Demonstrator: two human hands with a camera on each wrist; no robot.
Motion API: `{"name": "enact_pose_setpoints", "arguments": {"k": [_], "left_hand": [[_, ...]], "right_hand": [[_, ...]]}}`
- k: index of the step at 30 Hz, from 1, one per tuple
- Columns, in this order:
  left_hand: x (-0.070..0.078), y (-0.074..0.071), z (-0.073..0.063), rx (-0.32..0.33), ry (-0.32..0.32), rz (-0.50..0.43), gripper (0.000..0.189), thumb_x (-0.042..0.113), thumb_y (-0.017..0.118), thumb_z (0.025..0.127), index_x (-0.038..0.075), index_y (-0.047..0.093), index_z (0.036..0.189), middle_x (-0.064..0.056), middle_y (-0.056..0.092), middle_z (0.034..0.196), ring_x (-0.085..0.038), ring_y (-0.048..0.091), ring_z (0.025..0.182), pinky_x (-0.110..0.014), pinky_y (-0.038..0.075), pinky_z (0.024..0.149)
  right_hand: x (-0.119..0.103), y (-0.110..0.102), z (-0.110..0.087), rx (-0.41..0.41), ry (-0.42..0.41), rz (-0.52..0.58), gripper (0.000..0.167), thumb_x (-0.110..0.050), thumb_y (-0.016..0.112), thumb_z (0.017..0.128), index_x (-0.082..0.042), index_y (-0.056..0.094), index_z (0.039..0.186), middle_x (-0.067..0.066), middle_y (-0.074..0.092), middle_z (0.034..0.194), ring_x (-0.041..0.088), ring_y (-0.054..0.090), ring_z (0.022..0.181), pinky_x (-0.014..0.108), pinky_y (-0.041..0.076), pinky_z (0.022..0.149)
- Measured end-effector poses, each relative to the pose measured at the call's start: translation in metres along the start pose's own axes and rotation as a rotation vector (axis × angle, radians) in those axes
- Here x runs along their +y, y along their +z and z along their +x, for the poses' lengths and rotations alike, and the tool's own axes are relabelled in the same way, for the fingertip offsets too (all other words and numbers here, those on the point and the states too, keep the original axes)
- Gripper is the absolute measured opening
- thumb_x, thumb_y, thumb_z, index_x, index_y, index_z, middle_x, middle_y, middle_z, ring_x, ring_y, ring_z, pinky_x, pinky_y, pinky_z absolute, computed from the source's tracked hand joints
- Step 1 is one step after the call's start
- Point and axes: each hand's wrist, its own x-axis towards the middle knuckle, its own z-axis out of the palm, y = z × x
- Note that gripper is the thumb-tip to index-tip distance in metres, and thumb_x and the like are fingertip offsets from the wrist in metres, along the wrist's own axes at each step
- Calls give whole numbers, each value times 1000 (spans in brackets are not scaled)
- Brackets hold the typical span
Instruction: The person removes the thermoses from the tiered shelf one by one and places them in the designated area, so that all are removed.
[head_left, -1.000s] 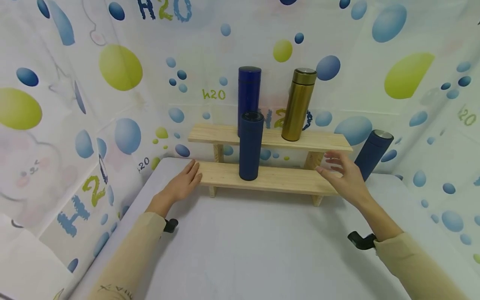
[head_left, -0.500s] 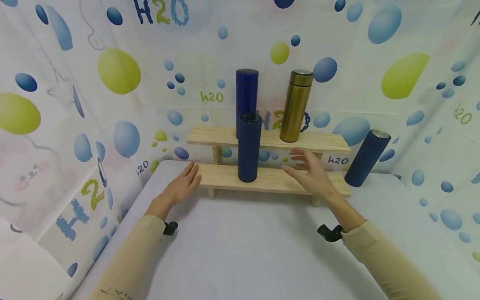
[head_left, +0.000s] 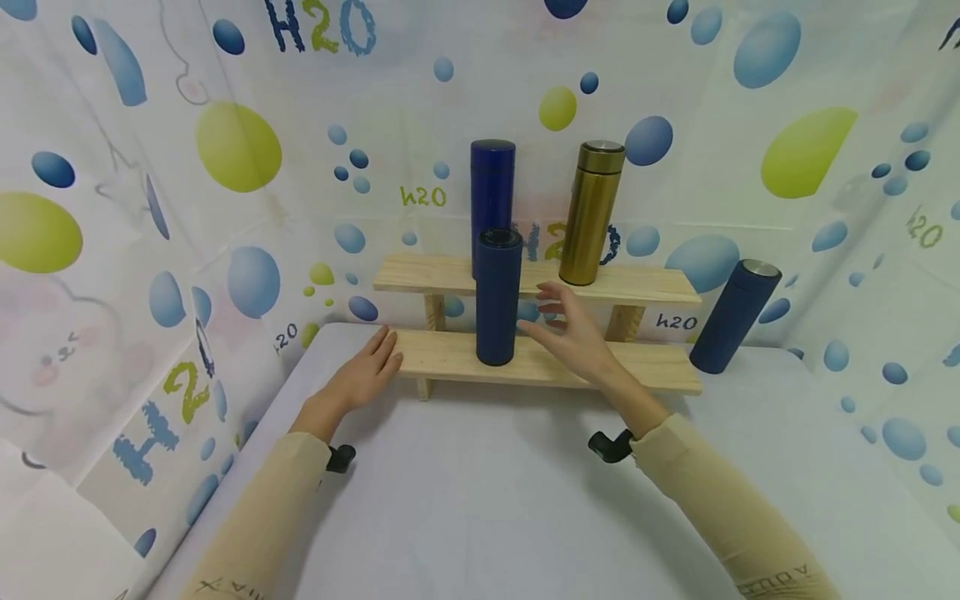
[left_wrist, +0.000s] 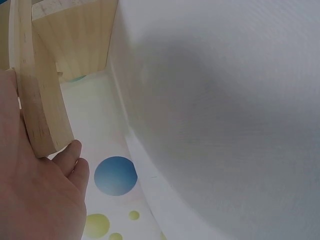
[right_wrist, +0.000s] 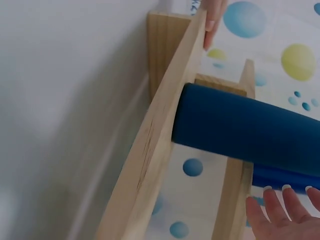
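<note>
A two-tier wooden shelf (head_left: 427, 357) stands on the table. My left hand (head_left: 358, 377) rests against the left end of its lower board, fingers nearly straight; the left wrist view shows the fingers at the board's end (left_wrist: 45, 135). On the lower tier stands a matte dark blue thermos bottle (head_left: 498, 300). Just right of it is my right hand (head_left: 573, 333), fingers spread and lightly bent, holding nothing, fingertips close to the bottle. The right wrist view shows those fingers below the matte bottle (right_wrist: 245, 127). A glossy blue bottle (head_left: 492, 187) and a gold bottle (head_left: 592, 212) stand on the upper tier.
Another dark blue bottle (head_left: 735, 317) with a silver-topped lid stands on the table past the shelf's right end. White cloth (head_left: 465, 483) covers the table. A patterned curtain (head_left: 300, 167) hangs close behind the shelf and along both sides.
My right hand has moved left along the shelf, from near the bottle at the right end to beside the matte blue bottle. The left hand has stayed on the board's end.
</note>
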Motion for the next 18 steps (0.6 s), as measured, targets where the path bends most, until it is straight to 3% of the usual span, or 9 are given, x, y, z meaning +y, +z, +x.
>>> {"name": "enact_pose_setpoints", "arguments": {"k": [18], "left_hand": [[-1,0,0,7,6,-5,70,46,25,112,-1,14,163,-22,6,170,-44,15,154,-59,22,122]], "right_hand": [[-15,30,41,21,95,23,85,-43,78,91,-12,34,157,13,49,148,32,54,129,52,47,108]]}}
